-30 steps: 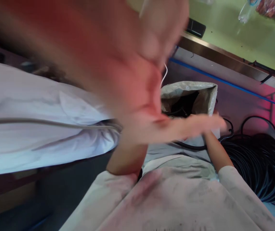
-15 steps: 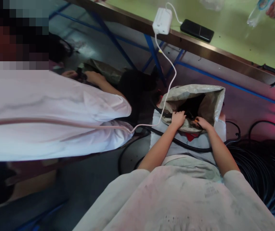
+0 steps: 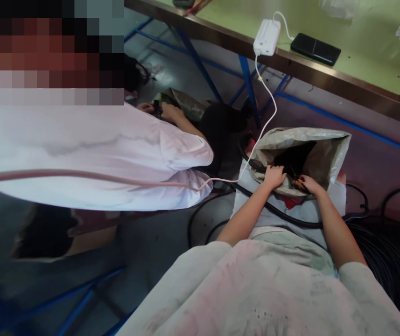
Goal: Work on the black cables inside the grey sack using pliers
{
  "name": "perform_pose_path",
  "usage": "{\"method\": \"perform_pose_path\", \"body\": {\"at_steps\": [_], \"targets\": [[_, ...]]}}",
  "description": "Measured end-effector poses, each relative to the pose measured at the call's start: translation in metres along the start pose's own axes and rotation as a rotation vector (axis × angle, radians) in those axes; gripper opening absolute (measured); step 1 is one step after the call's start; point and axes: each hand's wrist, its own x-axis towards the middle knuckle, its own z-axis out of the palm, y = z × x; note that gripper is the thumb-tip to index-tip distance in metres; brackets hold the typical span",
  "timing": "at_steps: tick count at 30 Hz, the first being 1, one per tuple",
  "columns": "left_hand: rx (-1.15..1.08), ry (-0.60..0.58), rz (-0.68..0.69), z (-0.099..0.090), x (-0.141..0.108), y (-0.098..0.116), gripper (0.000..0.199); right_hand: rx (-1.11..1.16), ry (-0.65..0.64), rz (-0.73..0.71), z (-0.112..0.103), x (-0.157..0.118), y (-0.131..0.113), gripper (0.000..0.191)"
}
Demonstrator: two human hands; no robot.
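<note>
Coil (image 3: 383, 261), 5 o'clock of sack (image 3: 299, 133). At its mouth, right hand (image 3: 312, 185), 5 o'clock, pinches an orange item (image 3: 301, 181); left hand (image 3: 274, 177), 8 o'clock, curled, hold unclear. White box (image 3: 267, 38), 11 o'clock. View has shifted; handwork appears uninterrupted.

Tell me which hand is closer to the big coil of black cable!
The right one. The right hand is at the mouth of the bag, on the side towards the coil; the left hand is there too, but farther from the coil.
</note>
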Motion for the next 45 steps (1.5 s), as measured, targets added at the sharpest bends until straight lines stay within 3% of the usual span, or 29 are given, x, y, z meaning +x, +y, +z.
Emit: {"method": "perform_pose_path", "body": {"at_steps": [16, 33, 38, 45], "targets": [[0.046, -0.048, -0.003, -0.02, -0.005, 0.026, 0.04, 0.025, -0.043, -0.013, -0.006, -0.004, 0.009, 0.035], [0.065, -0.071, -0.014, -0.016, -0.006, 0.024, 0.042, 0.003, -0.062, 0.042, -0.002, -0.008, 0.002, 0.033], [0.064, -0.056, -0.027, -0.012, -0.01, 0.022, 0.04, -0.035, 0.001, 0.018, 0.006, -0.006, 0.008, 0.034], [0.032, -0.126, -0.082, -0.004, -0.005, 0.009, 0.04, -0.004, 0.022, -0.01, 0.021, 0.0, 0.011, 0.027]]}}
